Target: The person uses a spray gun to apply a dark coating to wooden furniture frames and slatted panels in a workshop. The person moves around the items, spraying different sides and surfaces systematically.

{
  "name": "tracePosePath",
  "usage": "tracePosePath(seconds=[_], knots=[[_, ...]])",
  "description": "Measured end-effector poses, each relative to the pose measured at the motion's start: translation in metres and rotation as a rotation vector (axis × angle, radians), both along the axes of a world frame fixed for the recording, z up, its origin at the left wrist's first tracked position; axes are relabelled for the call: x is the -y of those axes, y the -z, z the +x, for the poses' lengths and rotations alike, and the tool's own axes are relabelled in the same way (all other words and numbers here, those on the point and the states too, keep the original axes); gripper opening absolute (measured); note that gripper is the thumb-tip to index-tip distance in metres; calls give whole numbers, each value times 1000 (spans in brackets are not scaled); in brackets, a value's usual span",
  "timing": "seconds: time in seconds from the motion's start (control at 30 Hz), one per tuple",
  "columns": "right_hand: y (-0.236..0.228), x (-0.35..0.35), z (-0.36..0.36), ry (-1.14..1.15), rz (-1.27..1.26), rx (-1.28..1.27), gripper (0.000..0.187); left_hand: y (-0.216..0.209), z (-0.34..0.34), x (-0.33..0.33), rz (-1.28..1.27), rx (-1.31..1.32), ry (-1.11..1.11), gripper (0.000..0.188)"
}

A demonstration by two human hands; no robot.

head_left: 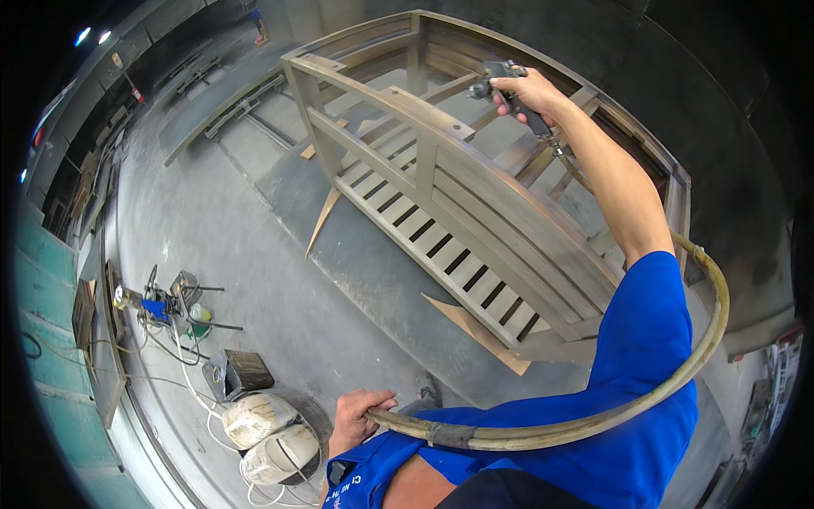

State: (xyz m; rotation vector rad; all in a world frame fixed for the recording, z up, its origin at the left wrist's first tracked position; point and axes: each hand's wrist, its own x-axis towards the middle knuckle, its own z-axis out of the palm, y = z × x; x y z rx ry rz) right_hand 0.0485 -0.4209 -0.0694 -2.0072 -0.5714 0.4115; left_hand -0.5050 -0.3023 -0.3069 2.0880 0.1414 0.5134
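My right hand (538,92) is wrapped round the grip of a dark spray gun (498,78), with my arm stretched over a large wooden slatted frame (509,225). The frame looks grey-brown, like a bed or bench, with a slatted lower shelf (421,235) and panelled sides. A yellowish hose (719,314) runs from the gun's handle, loops past my right arm and crosses my body. Low in the picture, my left hand (352,416) is closed round that hose near my waist. Whether spray leaves the nozzle I cannot tell.
Cardboard pieces (322,222) lie under the frame on a dark board (339,271). To the lower left stand two whitish containers (280,454), an open dark can (246,373) and pump equipment (161,305) with trailing hoses. A flat panel (191,131) rests on supports farther back.
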Motion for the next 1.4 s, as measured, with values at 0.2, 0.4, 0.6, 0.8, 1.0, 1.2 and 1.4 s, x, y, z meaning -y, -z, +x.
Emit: tracePosePath(seconds=[0.2,0.4,0.6,0.8,1.0,1.2,1.4], knots=[[-2,8,-5,60,-27,139,22,7,-17,1,-57,21,-33,15],[1,5,-25,6,-18,128,19,16,-25,-1,-45,79,1,16],[-8,11,-40,61,20,359,25,23,-45,8,-2,88,-52,14],[-16,10,-67,10,72,503,53,19,-52,16,-17,124,-62,13],[-9,-52,-23,15,49,628,52,30,-32,-51,-2,90,-60,11],[18,-149,93,306,-74,823,49,29,-6,-156,0,-4,-193,10],[19,-187,94,107,-38,540,48,3,17,-217,-22,-161,-127,11]])
